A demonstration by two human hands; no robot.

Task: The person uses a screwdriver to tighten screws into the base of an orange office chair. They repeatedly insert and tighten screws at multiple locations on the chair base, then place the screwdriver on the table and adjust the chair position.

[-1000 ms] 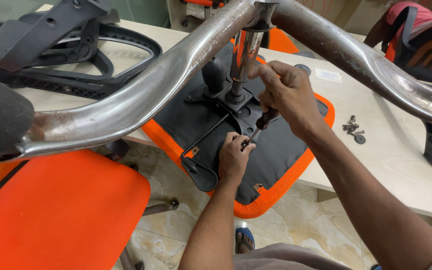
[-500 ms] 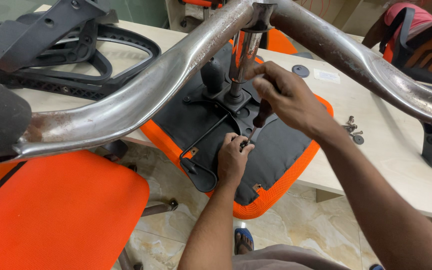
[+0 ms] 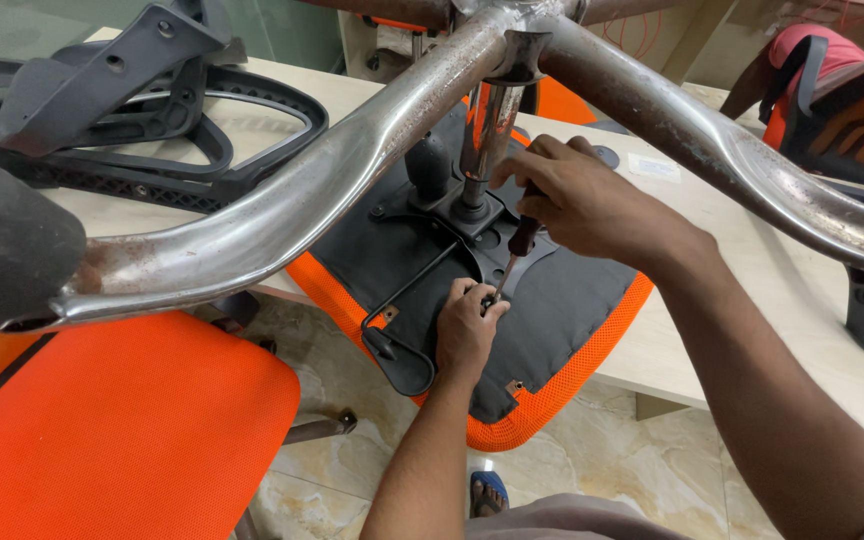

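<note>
Dark red plastic shows between the fingers of your right hand (image 3: pixel 577 205): that hand is wrapped tight around the handle of a screwdriver (image 3: pixel 518 245), its thin shaft slanting down and toward you. Your left hand (image 3: pixel 467 325) sits just below, fingertips pinched around the tip where it meets the black mechanism plate (image 3: pixel 472 225); the screw itself is hidden under those fingers. The plate lies bolted to the dark underside of an upturned orange seat (image 3: pixel 552 400), which rests on the pale worktop (image 3: pixel 752 250) and overhangs its near edge.

Keep the shaft in line with the screw, press down through the handle, and let the pinching fingers only steady the tip, not steer it. A slipped tip would likely jab your left hand.

The chrome gas column (image 3: pixel 482 140) rises beside your right hand, and the rusty chair base legs (image 3: pixel 282 210) spread above it. A black lever loop (image 3: pixel 402 300) lies left of your left hand. Further out stand black plastic frames (image 3: pixel 152 120) and another orange seat (image 3: pixel 112 430).
</note>
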